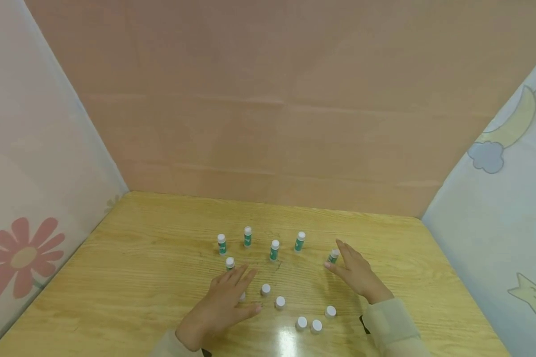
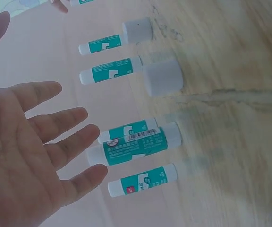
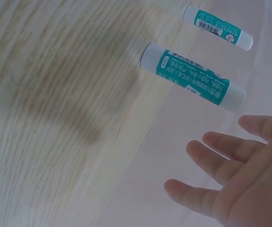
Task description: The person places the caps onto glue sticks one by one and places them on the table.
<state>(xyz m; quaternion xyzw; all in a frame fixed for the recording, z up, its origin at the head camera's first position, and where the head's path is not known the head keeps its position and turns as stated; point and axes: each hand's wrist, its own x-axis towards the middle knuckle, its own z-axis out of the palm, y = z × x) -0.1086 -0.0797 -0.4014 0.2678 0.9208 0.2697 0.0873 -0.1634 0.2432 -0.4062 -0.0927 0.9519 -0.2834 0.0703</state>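
Note:
Several glue sticks with green labels and white ends stand upright on the wooden table. My left hand (image 1: 219, 305) hovers with fingers spread, palm toward a near glue stick (image 2: 136, 146) that stands just beyond its fingertips in the left wrist view. To the right, my right hand (image 1: 356, 270) is held with straight fingers beside another glue stick (image 1: 333, 256). The right wrist view shows a gap between those fingers and the glue stick (image 3: 192, 78). Neither hand holds anything. Short white cylinders, such as one (image 1: 280, 302) between the hands, look like loose caps.
Farther back stand glue sticks, among them one at the left (image 1: 222, 244) and one in the middle (image 1: 274, 251). White cylinders (image 1: 301, 323) lie near the front. A pinkish-brown backdrop (image 1: 272, 124) closes the back; patterned panels (image 1: 487, 198) flank the table (image 1: 138, 277).

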